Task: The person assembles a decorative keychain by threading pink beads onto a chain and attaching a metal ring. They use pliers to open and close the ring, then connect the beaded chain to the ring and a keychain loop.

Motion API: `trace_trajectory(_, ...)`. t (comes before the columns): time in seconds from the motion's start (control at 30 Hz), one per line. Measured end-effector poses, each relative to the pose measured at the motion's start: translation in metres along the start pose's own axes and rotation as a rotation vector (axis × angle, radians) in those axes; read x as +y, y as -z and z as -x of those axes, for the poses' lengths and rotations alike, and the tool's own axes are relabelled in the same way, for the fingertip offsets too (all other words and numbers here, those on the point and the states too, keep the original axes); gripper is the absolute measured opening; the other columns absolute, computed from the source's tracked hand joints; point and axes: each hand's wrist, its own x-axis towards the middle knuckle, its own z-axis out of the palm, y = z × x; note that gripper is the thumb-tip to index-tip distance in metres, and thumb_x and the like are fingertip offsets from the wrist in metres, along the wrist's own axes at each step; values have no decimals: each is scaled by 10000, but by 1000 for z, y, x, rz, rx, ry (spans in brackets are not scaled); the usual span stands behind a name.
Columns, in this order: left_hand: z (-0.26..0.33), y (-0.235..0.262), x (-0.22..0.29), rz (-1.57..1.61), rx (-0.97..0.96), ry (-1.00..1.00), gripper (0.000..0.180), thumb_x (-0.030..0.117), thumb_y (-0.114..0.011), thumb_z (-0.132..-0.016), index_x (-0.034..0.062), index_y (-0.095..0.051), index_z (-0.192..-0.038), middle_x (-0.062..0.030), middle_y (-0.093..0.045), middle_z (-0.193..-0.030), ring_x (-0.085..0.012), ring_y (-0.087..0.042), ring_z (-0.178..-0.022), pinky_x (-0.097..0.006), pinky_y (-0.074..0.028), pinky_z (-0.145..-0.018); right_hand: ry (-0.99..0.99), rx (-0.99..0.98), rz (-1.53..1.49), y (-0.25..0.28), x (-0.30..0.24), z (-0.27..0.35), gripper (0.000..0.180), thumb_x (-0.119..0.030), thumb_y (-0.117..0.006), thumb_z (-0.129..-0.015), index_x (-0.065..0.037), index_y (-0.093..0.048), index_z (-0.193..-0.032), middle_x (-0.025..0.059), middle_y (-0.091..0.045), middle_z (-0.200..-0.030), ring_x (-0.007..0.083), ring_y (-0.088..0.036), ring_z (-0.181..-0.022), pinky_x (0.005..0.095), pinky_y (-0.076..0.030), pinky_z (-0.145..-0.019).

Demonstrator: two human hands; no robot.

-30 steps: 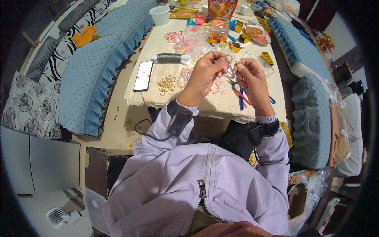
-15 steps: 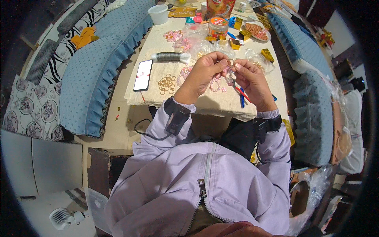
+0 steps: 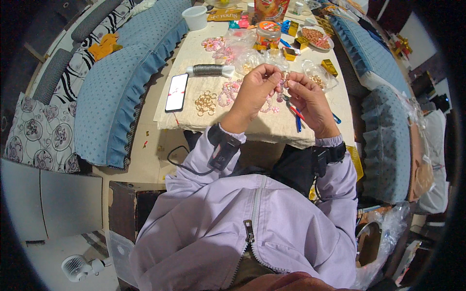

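My left hand (image 3: 253, 94) and my right hand (image 3: 310, 101) meet over the table, both closed in a fingertip pinch. Between them is a small gold ring (image 3: 285, 76), with a pink beaded strand (image 3: 279, 89) hanging just below; how the two join is too small to make out. Under and beside my left hand lie more pink beaded strands (image 3: 228, 92). A loose pile of gold rings (image 3: 206, 103) sits to the left. Close by my right hand are red-handled pliers (image 3: 296, 113) and a blue-handled tool (image 3: 298, 125), partly hidden.
A lit phone (image 3: 176, 93) and a spool of grey wire (image 3: 209, 70) lie on the cloth-covered table (image 3: 233, 128). Farther back are pink beadwork (image 3: 213, 44), a lidded jar (image 3: 268, 34), a plate of nuts (image 3: 315, 38) and a white tub (image 3: 195, 18). Blue-covered sofas (image 3: 121, 87) flank the table.
My left wrist has shifted slightly right and down, uncovering more of the beaded strands beside it. Both hands keep their pinch at nearly the same spot.
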Motion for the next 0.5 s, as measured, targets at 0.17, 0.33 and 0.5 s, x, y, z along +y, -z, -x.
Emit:
trace_trajectory(0.17,2,-1,-3,-4,20,-15,177,175,-635,-944,15,-613,-1018,-4,-616,-810,-59,-559,-686,-184,-413,-585,-19,22,18,5,0,-1,173,-140,-658,-913,-60,-601,-1056,-77,-522,-737,1,-429,-577,134,-319,-473)
trace_trajectory(0.33,3,1,-7,-47,37,-22,183,181,-655,-932,18,-630,-1011,3,-619,-811,-56,-558,-692,-180,-415,-592,-34,80,-2,4,-2,-1,198,-123,-659,-904,-43,-619,-1082,-81,-506,-699,-7,-394,-532,145,-267,-425)
trace_trajectory(0.5,4,2,-11,-4,38,-17,166,168,-650,-934,18,-629,-1004,-1,-624,-803,-58,-550,-672,-197,-432,-574,-41,22,12,2,0,2,235,-123,-671,-895,-40,-627,-1110,-79,-525,-719,-9,-386,-544,141,-266,-444)
